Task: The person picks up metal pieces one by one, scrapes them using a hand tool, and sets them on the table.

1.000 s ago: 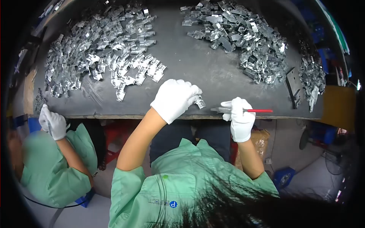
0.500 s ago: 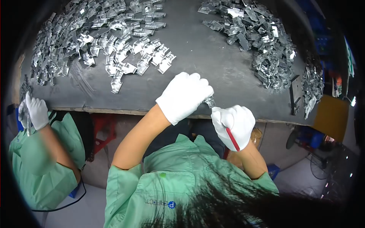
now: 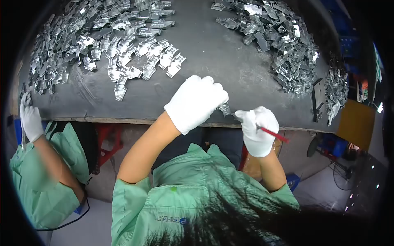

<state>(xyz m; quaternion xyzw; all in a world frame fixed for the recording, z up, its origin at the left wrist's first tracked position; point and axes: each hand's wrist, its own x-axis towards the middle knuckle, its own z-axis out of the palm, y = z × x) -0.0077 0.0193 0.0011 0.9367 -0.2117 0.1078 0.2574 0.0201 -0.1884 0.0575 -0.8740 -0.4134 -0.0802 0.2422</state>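
Observation:
My left hand, in a white glove, is closed on a small shiny metal part near the front edge of the dark table. Just to its right, my right hand, also gloved, grips a tool with a red handle. The handle sticks out to the right and slightly down, while the tool's tip points toward the metal part. Whether the tip touches the part cannot be made out. My left fingertips are partly hidden behind the glove.
Loose metal parts spread over the table's left side. Another heap lies at the right, beside a dark flat bracket and a smaller pile. At the far left, a co-worker's gloved hand is at the table edge.
From half a second ago, my right hand has turned and moved slightly right, swinging the red handle outward. My left hand still holds the metal part. The co-worker's hand has shifted a little left.

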